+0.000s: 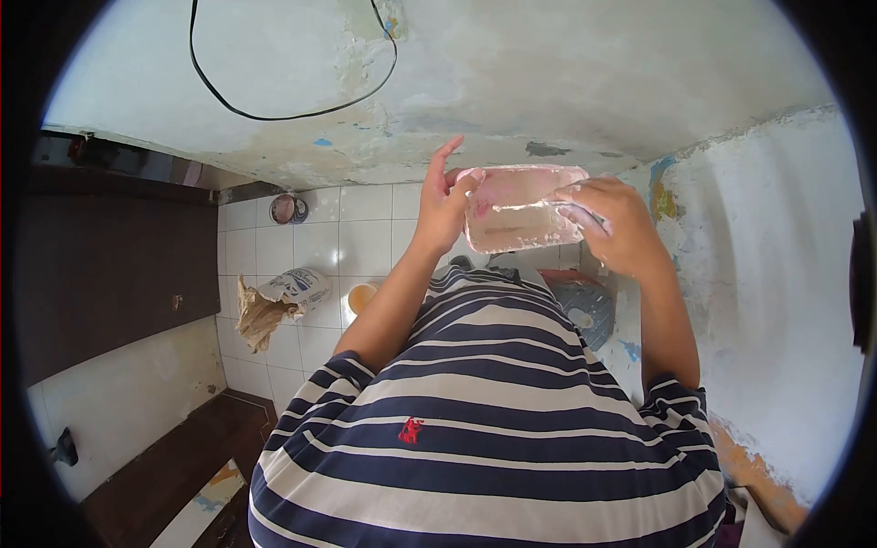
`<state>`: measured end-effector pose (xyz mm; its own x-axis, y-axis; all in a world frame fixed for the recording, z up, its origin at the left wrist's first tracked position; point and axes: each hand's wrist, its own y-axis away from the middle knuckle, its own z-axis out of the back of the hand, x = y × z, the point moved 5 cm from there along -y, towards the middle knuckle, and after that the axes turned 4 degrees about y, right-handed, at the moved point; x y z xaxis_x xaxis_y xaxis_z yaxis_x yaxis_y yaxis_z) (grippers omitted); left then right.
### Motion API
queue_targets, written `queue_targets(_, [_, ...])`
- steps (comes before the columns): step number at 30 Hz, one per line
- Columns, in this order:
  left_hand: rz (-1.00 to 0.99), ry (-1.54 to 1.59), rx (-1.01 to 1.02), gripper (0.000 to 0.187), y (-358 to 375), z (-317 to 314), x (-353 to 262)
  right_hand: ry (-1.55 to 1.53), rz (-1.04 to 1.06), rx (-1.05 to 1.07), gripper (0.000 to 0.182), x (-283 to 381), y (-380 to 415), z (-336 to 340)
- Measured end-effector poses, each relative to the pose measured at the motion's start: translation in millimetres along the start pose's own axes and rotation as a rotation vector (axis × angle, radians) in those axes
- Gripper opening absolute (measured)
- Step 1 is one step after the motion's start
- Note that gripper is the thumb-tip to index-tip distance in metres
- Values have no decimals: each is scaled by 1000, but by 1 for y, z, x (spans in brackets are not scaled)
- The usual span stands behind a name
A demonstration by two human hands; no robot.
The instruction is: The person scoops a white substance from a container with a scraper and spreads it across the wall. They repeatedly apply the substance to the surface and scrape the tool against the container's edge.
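Note:
A rectangular, pinkish see-through plastic tub [523, 185] is held up in front of my chest, close to the wall, with white paste smeared on its rim and inside. My left hand [443, 208] grips its left end, the thumb over the rim and one finger sticking up. At the right end, my right hand [610, 224] is closed around a putty knife [528, 207]. The blade reaches across the tub and carries white paste along its edge. My right fingers hide most of the knife's handle, and paste marks those fingers.
On the tiled floor at left stand a paint-stained can [290, 209], an opened white sack [300, 289] with torn brown paper, and a yellowish round container [362, 298]. A black cable [274, 118] loops down the patched wall [512, 82]. Dark cabinetry [119, 265] lines the left.

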<state>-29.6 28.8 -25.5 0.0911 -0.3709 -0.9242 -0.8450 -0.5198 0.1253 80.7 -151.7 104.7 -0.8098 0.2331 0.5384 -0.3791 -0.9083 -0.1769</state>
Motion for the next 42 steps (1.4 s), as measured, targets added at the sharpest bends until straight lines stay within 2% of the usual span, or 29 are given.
queue_targets(2, [23,141,12,67,1,-5,-2,70,92,24,23,-1,-3,-10])
queue_targets(6, [1,70,-9,65,0,1,1,71,129,158,24,0,6,-38])
queue_targets(8, [-17,99,-15,65,0,5,5,11,29,154,26,-1,4,-35])
queue_targets(12, [1,51,1,66,-1,4,-1,64,19,48,27,-2,-3,-24])
queue_targets(14, [-34,158,16,66,-2,-4,-10,72,4,169,23,-4,-3,-38])
queue_targets(21, [-29,58,2,65,-3,-1,7,-82,-58,229,22,-14,2,-57])
queue_targets(27, [-30,165,-66,61,-6,-1,16,-89,-31,196,24,-14,0,-55])
queue_targets(30, [-34,107,-46,60,-9,-3,14,-126,-134,283,25,-15,-1,-52])
queue_targets(33, [36,117,2,55,-9,-7,15,-193,-179,252,24,-21,4,-58])
queue_targets(35, [32,55,-7,42,-11,-8,15,-136,-83,101,23,-19,6,-56])
queue_targets(36, [30,55,-7,42,-13,-7,17,-136,-82,100,23,-19,8,-56])
queue_targets(38, [41,92,-16,26,-19,-3,23,-90,-58,83,21,-17,11,-56])
queue_targets(42, [101,59,27,21,-23,1,24,-25,21,95,20,-4,9,-44])
